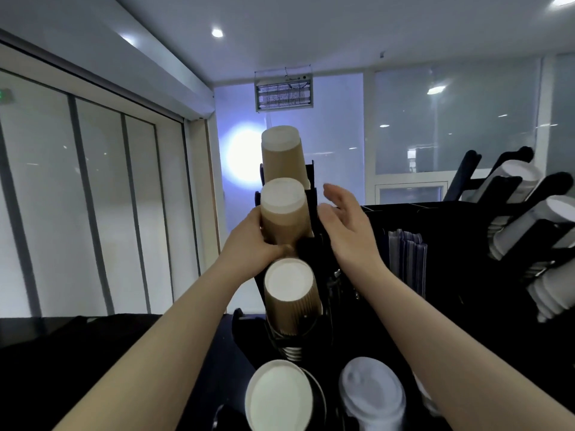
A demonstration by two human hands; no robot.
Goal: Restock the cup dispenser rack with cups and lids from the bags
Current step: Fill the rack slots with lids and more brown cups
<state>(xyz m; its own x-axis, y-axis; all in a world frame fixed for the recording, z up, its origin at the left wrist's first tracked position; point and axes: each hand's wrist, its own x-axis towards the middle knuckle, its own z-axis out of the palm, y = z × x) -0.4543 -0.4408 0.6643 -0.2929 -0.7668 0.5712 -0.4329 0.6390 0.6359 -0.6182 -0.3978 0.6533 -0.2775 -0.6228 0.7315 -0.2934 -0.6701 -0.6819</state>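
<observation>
Nearest the camera, bottom centre: white lids (371, 395) stacked beside a wide cup stack (278, 398), white base facing the viewer, dark sleeve round it. Both sit at the foot of a black rack (314, 244) that rises away from the viewer, tilted back.

Rack slots, lower to upper: ribbed brown cups (291, 301) w/ more rims nested below; mid cups (284, 209); top cups (281, 155). All brown, bases toward the camera, each stack lying in its own slot.

Left hand (249, 241): fingers and thumb curled round the lower part of the mid cups from the left, gripping them at the slot mouth. Forearm runs in from bottom left.

Right hand (342, 219): spread, fingers straight-ish and relaxed, palm turned left toward the rack's right edge. Holds nothing; whether it touches the rack can't be told. Forearm runs in from bottom right.

Right of the rack: a striped grey packet (407, 259) standing upright in a black organiser (451, 244). Far right: a second rack (529, 225) w/ white cups (516, 231) lying tilted in its slots, blurred.

Background: black counter (77, 353) at left, pale sliding panels (93, 197) behind it, a wall-mounted fly zapper (283, 94) high on the back wall, ceiling spots (217, 33). No bags visible in frame.
</observation>
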